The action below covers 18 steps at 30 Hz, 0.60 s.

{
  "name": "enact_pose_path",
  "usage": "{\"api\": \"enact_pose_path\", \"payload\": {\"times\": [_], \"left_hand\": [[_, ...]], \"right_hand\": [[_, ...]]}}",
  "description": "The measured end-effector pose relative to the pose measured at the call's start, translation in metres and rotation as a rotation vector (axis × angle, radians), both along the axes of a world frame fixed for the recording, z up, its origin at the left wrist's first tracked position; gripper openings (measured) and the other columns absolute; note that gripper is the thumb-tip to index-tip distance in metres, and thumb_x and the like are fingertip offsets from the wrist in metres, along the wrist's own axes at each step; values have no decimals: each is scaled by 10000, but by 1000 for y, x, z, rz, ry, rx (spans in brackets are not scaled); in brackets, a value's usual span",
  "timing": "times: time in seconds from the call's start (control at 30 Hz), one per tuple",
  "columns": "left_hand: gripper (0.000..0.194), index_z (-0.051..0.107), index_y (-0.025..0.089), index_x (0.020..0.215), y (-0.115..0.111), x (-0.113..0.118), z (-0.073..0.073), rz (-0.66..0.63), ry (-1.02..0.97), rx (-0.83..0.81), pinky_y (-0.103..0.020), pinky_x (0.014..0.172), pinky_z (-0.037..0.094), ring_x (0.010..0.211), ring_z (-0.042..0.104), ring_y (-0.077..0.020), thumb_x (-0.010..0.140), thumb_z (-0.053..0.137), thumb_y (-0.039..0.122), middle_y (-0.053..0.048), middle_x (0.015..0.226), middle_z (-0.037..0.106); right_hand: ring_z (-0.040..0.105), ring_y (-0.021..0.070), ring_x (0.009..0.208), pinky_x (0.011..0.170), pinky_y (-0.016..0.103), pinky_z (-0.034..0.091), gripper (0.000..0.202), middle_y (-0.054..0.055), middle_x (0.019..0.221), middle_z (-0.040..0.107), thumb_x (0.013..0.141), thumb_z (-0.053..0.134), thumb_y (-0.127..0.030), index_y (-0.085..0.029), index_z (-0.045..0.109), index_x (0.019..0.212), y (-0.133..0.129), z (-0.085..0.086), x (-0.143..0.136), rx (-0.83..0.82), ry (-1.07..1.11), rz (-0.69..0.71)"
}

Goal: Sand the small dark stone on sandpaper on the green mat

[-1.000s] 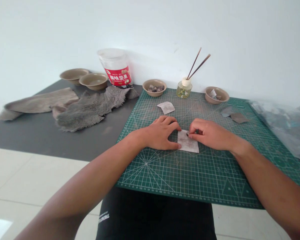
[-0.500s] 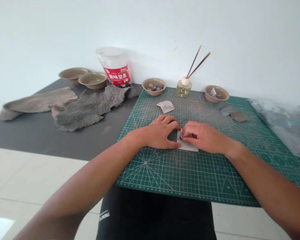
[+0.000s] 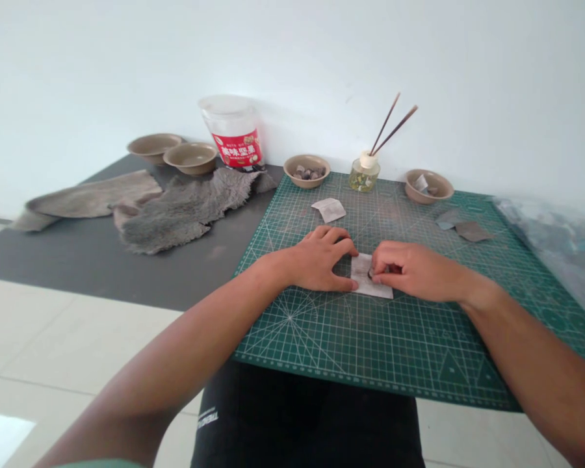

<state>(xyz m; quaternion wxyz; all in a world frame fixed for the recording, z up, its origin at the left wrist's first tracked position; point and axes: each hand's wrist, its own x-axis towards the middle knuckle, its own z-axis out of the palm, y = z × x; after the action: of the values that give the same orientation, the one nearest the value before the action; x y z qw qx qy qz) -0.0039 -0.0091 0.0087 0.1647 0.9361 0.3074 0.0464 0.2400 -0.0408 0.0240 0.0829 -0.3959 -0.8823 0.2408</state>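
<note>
Across a green gridded mat [image 3: 331, 344], a pale sheet [image 3: 362, 281] lies just right of centre frame, the left hand [image 3: 320, 263] touching its left edge with spread fingers, the right hand [image 3: 416, 270] pinching a small dark piece [image 3: 370, 273] over it.

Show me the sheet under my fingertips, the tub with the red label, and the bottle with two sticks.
Sheet [image 3: 362, 269]: head view, on its uncovered upper-left part.
Tub [image 3: 241, 149]: head view, on its red label.
Bottle [image 3: 363, 179]: head view, on its clear body.
</note>
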Motion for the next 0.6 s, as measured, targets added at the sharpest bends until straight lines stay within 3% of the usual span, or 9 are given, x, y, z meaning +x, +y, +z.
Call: {"api": "enact_pose_path", "payload": {"times": [0.07,0.2,0.37,0.5,0.6], "left_hand": [[612,521,273,1328,0,0,0,-5,-2,3,-487,1152,274,1402,283,-334,845,615,637,-87,1446,404],[628,511,270,1345,0,-1,1,9,9,-1,-494,1154,264,1407,276,-337,847,616,638,-95,1462,386],[623,510,278,1344,-1,0,1,0,18,-10,-483,1160,254,1421,254,-330,849,616,640,-88,1470,384],[628,512,264,1344,0,0,0,7,16,4,-494,1158,254,1418,259,-341,849,622,635,-101,1471,381],[633,513,268,1342,0,-1,-1,1,6,3,-492,1154,266,1406,276,-340,846,620,646,-95,1458,392]], "right_hand": [[585,167,813,724,308,422,126,20,916,617,929,596,-275,-214,615,820,-1,-1,-1,-7,24,34],[581,186,842,756,329,420,110,29,904,601,928,590,-266,-212,626,838,1,0,0,98,22,-92],[582,162,776,702,304,422,128,15,893,617,906,622,-284,-214,635,799,-1,2,-1,-84,33,49],[585,181,830,751,323,417,101,26,898,611,913,607,-258,-210,641,830,2,1,-2,72,45,-82],[583,166,791,719,307,419,117,16,873,606,906,626,-275,-209,643,810,3,1,1,-11,12,-32]]}}
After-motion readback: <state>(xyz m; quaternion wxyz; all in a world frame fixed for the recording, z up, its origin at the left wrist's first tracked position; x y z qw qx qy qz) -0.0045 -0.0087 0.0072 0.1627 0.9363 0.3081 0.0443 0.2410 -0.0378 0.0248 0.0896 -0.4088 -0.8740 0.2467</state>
